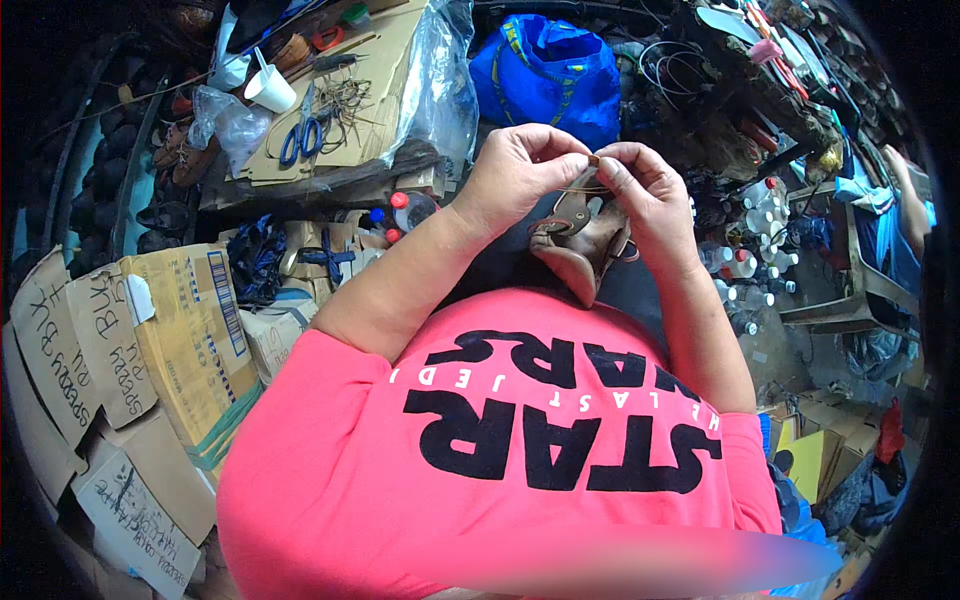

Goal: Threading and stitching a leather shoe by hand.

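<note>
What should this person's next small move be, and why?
Probably to ease the hands slightly apart, keeping the pinch: the bare left hand and bare right hand meet fingertip to fingertip at a small brown piece, with a thin tan strand close by and neither hand gripping the brown leather shoe.

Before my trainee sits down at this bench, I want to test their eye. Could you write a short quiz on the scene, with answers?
1. True or false: the blue-handled scissors lie on the cardboard.
2. The large bag beyond the hands is mostly: A) red, B) blue, C) white.
3. Which hand or hands have fingertips at the small brown piece?

Key: 1. True. 2. B. 3. Both the left hand and the right hand.
</note>
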The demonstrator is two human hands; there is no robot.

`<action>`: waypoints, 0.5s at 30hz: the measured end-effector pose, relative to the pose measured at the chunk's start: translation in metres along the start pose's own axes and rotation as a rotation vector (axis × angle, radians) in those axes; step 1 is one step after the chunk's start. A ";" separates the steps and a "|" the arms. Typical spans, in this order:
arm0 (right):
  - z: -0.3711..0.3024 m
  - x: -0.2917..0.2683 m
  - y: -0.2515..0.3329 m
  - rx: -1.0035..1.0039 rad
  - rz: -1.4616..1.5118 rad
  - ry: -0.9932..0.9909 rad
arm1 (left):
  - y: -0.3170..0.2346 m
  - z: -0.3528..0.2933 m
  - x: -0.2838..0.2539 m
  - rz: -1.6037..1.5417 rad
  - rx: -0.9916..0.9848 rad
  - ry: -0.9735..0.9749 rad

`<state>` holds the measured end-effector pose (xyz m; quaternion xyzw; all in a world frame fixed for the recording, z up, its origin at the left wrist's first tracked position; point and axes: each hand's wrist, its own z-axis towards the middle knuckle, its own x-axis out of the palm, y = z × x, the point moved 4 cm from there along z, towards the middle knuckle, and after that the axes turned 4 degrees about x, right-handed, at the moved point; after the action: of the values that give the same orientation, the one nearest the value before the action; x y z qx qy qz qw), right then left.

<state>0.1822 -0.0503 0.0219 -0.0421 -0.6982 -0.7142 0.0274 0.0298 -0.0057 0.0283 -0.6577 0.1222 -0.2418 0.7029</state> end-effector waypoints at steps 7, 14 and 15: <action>-0.001 0.003 -0.022 0.385 0.642 0.170 | 0.002 0.004 0.001 0.301 0.049 -0.010; -0.003 0.010 -0.029 0.537 0.842 0.173 | -0.019 -0.003 0.002 0.629 0.444 -0.094; -0.003 0.009 -0.030 0.556 0.869 0.165 | -0.019 -0.002 0.002 0.629 0.442 -0.092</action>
<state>0.1697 -0.0526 -0.0075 -0.2625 -0.7751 -0.4255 0.3863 0.0269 -0.0092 0.0474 -0.4311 0.2314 -0.0051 0.8721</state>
